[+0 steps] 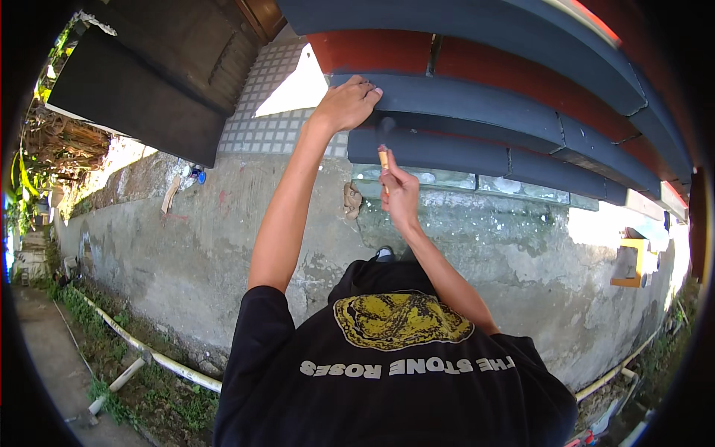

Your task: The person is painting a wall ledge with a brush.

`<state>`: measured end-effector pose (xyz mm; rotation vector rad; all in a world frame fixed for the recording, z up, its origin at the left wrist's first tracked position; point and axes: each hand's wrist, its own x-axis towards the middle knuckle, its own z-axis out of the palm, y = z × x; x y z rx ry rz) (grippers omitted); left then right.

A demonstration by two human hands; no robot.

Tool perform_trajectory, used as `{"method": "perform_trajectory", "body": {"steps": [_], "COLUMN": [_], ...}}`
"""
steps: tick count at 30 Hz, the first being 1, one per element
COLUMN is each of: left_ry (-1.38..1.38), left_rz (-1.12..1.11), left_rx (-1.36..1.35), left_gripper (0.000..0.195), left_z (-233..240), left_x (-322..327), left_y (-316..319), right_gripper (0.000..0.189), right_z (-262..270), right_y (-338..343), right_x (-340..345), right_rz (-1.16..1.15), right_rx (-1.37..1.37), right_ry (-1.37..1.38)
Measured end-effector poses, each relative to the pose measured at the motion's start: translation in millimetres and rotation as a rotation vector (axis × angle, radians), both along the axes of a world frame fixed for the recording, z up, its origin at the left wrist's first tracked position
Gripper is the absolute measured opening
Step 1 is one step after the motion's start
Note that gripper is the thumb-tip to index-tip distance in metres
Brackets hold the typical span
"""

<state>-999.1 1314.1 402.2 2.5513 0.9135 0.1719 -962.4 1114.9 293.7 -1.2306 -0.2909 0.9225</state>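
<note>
My left hand (347,103) rests at the left end of a dark grey ledge (458,98), fingers spread over its top, holding nothing. Below and to the right of it, my right hand (400,187) grips the wooden handle of what looks like a small paintbrush (384,157). Its dark head is blurred and points up towards the shadowed gap under that ledge. A lower grey ledge (424,150) runs just beyond the right hand. Red panels (368,50) show between the upper grey ledges.
Stained concrete floor (234,234) lies around my feet. A brown object (352,201) sits near the lower ledge. A dark door panel (139,95) and grey tiles (262,134) are at left. A yellow stool-like object (630,262) stands far right. White pipe (184,369) runs behind me.
</note>
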Motion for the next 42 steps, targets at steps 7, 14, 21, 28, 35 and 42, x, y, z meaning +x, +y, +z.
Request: {"method": "perform_trajectory", "body": {"steps": [7, 14, 21, 28, 35, 42], "left_ry": [0.055, 0.055, 0.066, 0.134, 0.101, 0.039], "left_rz": [0.03, 0.041, -0.007, 0.012, -0.014, -0.066], "left_rx": [-0.033, -0.099, -0.185, -0.273, -0.28, -0.354], "left_gripper": [0.058, 0.06, 0.067, 0.066, 0.068, 0.067], "left_z": [8.0, 7.8, 9.1, 20.0, 8.1, 3.6], "left_x": [13.8, 2.9, -3.4, 5.9, 5.3, -4.0], "left_y": [-5.7, 5.5, 33.5, 21.9, 20.9, 43.6], "right_gripper": [0.047, 0.046, 0.049, 0.045, 0.048, 0.046], "right_z": [16.1, 9.1, 22.8, 19.1, 18.0, 21.2], "right_y": [11.4, -88.0, -115.8, -0.8, 48.3, -24.0], "right_x": [24.3, 127.5, 149.5, -12.0, -30.7, 34.6], "right_rz": [0.314, -0.149, -0.542, 0.039, 0.426, 0.066], "right_rx": [0.004, 0.107, 0.102, 0.015, -0.012, 0.086], "right_ry": [0.088, 0.212, 0.021, 0.045, 0.15, 0.227]}}
